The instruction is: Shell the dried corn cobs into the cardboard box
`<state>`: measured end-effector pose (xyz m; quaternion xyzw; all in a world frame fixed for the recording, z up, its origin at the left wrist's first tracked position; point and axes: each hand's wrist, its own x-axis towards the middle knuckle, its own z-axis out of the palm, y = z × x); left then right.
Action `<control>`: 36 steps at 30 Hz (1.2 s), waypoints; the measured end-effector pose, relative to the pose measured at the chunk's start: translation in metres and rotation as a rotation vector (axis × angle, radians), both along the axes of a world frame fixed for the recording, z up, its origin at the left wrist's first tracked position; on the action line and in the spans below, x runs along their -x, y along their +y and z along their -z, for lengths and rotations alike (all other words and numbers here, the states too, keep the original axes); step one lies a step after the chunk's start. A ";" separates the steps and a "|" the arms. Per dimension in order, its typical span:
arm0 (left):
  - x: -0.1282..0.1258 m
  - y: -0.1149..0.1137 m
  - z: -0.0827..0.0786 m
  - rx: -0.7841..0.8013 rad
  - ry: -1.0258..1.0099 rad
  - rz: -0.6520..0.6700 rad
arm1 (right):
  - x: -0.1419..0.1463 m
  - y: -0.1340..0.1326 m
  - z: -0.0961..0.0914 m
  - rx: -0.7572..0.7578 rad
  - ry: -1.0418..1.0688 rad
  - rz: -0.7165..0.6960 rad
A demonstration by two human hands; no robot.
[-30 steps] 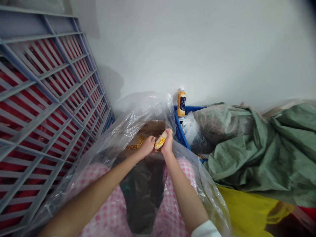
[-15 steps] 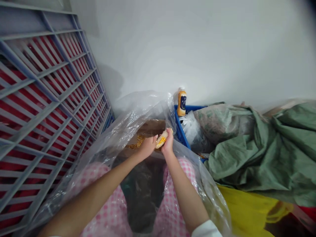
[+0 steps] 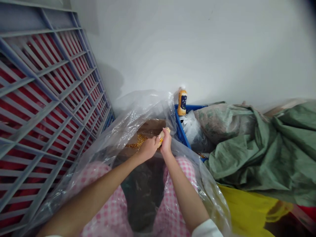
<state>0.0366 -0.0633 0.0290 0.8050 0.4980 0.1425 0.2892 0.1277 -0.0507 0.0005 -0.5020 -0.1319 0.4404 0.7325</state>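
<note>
A partly stripped corn cob (image 3: 162, 135) with yellow kernels on one side is between my two hands. My right hand (image 3: 167, 142) is wrapped round the cob from the right. My left hand (image 3: 149, 148) is closed against its left side, thumb pressed on the kernels; its other fingers are mostly hidden. Loose corn kernels (image 3: 141, 139) lie below in a clear plastic bag (image 3: 145, 102), which spreads over my knees. Brown cardboard (image 3: 154, 124) shows behind the kernels.
A tall grey plastic crate (image 3: 58, 95) with red behind its slats stands at the left. To the right are a blue crate (image 3: 181, 130) with an orange drink bottle (image 3: 182, 101), green cloth (image 3: 256, 158) and a yellow bag (image 3: 242, 210). A white wall (image 3: 197, 46) rises behind.
My left hand has slid slightly right and up along the cob, covering more of its kernels. The right hand has shifted a little left; both still grip the corn cob.
</note>
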 end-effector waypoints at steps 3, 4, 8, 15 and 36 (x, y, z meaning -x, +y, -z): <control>-0.001 0.009 0.005 0.052 -0.036 -0.086 | 0.000 0.001 0.001 0.017 0.013 -0.019; -0.001 0.013 0.006 0.056 -0.030 -0.113 | 0.000 0.002 0.001 0.022 0.019 -0.023; 0.004 0.021 0.005 0.023 -0.009 -0.144 | -0.001 0.003 0.002 0.027 0.023 -0.016; 0.006 0.013 0.001 0.103 -0.117 -0.007 | 0.002 -0.002 -0.004 -0.036 -0.051 -0.020; 0.000 0.015 -0.002 0.078 -0.024 -0.098 | 0.002 0.000 0.001 -0.020 -0.091 -0.026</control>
